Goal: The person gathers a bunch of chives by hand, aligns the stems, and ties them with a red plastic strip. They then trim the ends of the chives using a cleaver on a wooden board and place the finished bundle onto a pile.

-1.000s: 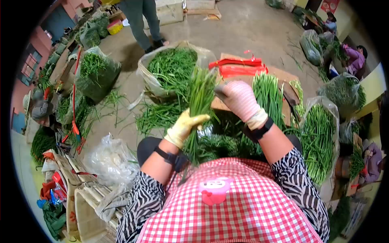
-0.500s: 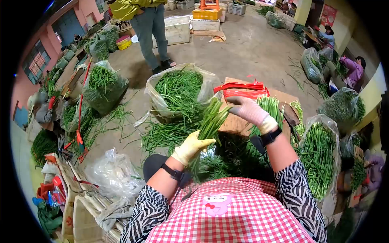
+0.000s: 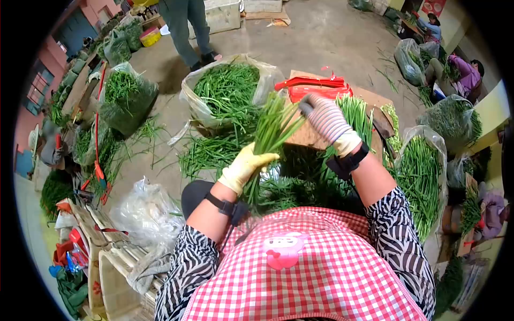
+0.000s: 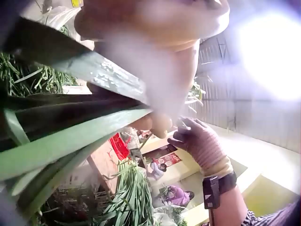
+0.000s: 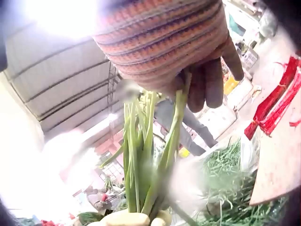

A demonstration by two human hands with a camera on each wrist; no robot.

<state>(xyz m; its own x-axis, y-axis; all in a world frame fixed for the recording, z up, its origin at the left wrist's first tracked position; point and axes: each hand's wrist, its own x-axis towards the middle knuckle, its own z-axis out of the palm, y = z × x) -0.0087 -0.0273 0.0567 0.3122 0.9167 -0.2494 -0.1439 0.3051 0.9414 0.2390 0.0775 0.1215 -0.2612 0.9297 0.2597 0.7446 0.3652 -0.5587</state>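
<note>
In the head view my left hand (image 3: 243,167), in a yellow glove, grips a bunch of garlic chives (image 3: 272,125) upright above the lap, pale stalk ends on top. The stalks fan apart there, one leaning right. My right hand (image 3: 331,123), in a striped knit glove, is just right of those ends. The right wrist view shows its thumb and finger pinching the tip of one chive stalk (image 5: 176,120), the other fingers extended. Long leaves (image 4: 75,136) of the bunch cross the left wrist view, with the left hand's yellow fingers partly blurred.
A wooden board (image 3: 310,134) ahead bears red ties (image 3: 321,91), more chives (image 3: 356,115) and a dark blade (image 3: 381,128). Chive-filled bags (image 3: 230,96) stand in front and at right (image 3: 420,176). Crumpled plastic (image 3: 144,211) lies left. A person (image 3: 187,32) stands beyond.
The head view tilted down, after tilting up half a second ago. My right hand was apart from the stalk ends then and is now back close to them. The left hand keeps its grip.
</note>
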